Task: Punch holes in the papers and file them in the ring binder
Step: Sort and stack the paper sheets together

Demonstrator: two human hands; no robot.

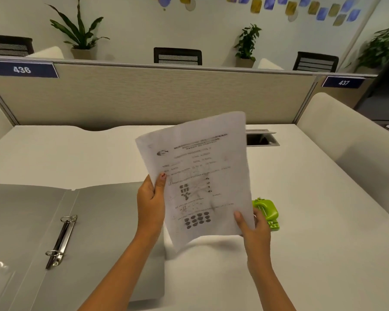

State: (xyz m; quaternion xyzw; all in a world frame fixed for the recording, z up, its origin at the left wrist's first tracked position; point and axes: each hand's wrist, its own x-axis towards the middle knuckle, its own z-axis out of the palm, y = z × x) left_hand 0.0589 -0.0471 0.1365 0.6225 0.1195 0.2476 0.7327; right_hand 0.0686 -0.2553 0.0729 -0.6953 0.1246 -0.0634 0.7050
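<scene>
Both hands grip the papers (200, 176) above the white desk (301, 243): left hand (152, 203) pinching the left edge, right hand (254, 225) the lower right corner. Sheets partly hide green hole punch (267, 212). Open grey ring binder (76, 232) lies left. Beige partition (166, 95) behind.

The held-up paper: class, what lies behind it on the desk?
Behind the paper, gripped by the left hand and right hand, a green hole punch pokes out at its right edge. The rest of the punch is covered.
</scene>
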